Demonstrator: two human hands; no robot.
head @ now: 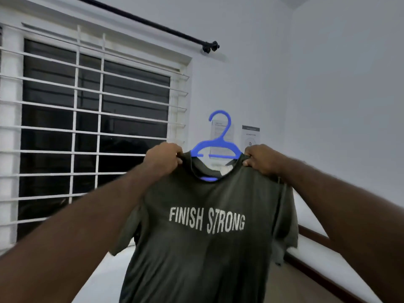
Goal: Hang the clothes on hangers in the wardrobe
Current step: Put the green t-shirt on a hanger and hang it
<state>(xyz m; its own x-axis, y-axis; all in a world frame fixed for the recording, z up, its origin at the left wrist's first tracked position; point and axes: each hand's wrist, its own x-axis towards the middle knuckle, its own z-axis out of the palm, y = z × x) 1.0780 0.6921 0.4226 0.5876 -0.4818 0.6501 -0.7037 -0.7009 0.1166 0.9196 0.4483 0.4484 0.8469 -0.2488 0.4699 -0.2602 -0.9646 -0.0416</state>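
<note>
Hands up at chest height: left hand (pixel 163 159) and right hand (pixel 263 159) each pinch a shoulder of the dark olive cotton T-shirt (pixel 205 232) printed "FINISH STRONG", held out before the barred window (pixel 91 127). Blue plastic hanger (pixel 216 141) sits inside the collar, arms mostly hidden, hook poking up. Shirt's hem is cut off below.
</note>
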